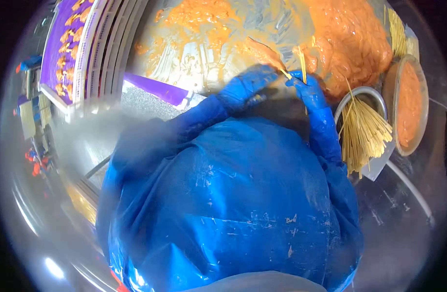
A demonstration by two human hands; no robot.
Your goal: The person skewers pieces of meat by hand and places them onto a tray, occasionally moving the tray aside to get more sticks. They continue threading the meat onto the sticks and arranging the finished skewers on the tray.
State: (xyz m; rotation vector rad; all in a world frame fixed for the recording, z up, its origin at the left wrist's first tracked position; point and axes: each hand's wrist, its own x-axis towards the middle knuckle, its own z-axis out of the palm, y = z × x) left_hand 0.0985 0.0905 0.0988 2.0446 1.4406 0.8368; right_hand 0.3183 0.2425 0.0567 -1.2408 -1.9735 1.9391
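Note:
Blue gloves cover both my hands at the near edge of the metal table. My left hand (252,85) is closed on the near end of a strip of orange marinated meat (263,52), which stretches away over the tabletop. Gripped in my right hand (308,92) are a few thin wooden skewers (302,63); one points left and meets the meat strip at my left fingertips, the others stick up and away. Just beyond my right hand lies a large heap of marinated meat (350,44).
A bundle of skewers (364,131) stands in a round holder at my right, beside a tub (401,104) of orange meat. More skewers (397,34) lie behind it. Stacked trays (87,53) at left carry skewered meat on a purple liner. Marinade smears the metal table (184,63).

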